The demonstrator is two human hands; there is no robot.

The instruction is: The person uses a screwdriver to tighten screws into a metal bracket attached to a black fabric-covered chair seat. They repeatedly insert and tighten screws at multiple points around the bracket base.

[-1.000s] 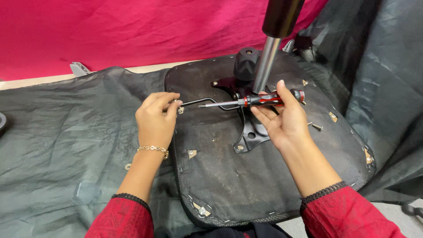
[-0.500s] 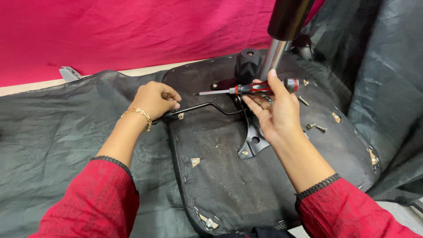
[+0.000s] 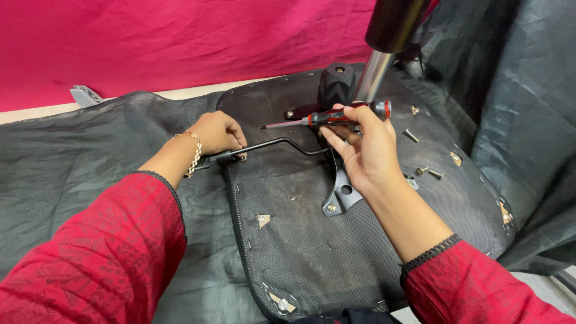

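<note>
Bright pink cloth (image 3: 180, 42) fills the upper left of the frame, with grey plastic sheeting (image 3: 72, 162) spread beneath my work. At centre frame my right hand (image 3: 366, 153) is closed around a red-and-black-handled screwdriver (image 3: 336, 116), held level with its thin metal shaft pointing left, tip in the air and touching nothing. It hovers over the black metal mounting plate (image 3: 342, 192) on the upturned black fabric chair seat (image 3: 312, 252). One screw looks seated in the plate's lower corner, while three loose silver screws (image 3: 429, 173) lie on the seat to the right, so I judge the fastening only partly done. My left hand (image 3: 219, 133), at centre left, is curled tight over the end of the bent black lever rod (image 3: 282, 144). A chrome column (image 3: 373, 75) rises at upper centre. My right wrist is bent back, palm towards me; both forearms reach in from the lower corners.
</note>
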